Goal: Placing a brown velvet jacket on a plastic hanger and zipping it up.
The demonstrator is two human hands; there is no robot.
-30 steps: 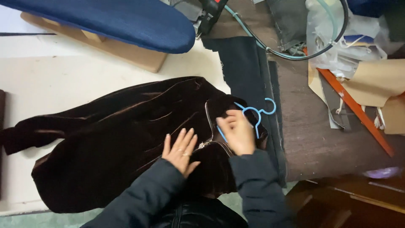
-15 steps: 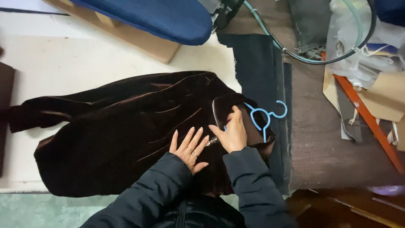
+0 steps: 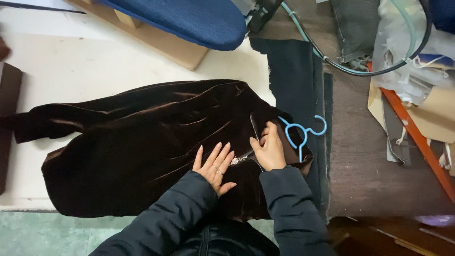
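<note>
Dark brown velvet garment (image 3: 142, 142) lay flat across the white padded table (image 3: 95, 61), sleeve stretched out to the left edge, neck end pointing right. A light blue hanger (image 3: 299, 135) sat in the neck opening, hook sticking out to the right over a dark navy cloth strip (image 3: 294, 76).

Left hand (image 3: 214, 166) rested palm down on the velvet just below the neckline, fingers spread apart & flat, gripping nothing; a ring showed on one finger. Right hand (image 3: 270, 149) was just beside it, fingers curled together & pinching the edge of the neck opening next to the hanger's shoulder. A small sparkly trim piece (image 3: 237, 160) showed btwn the two hands. Both arms in dark puffy jacket sleeves.

Further out: blue padded ironing board (image 3: 189, 19) on a wooden base at top, w/ a teal hose (image 3: 332, 64) curving to the right. Brown fabric surface (image 3: 369, 166) on the right side, plus an orange strip (image 3: 412, 137), paper & clear plastic bags (image 3: 403, 52) piled at far right.
</note>
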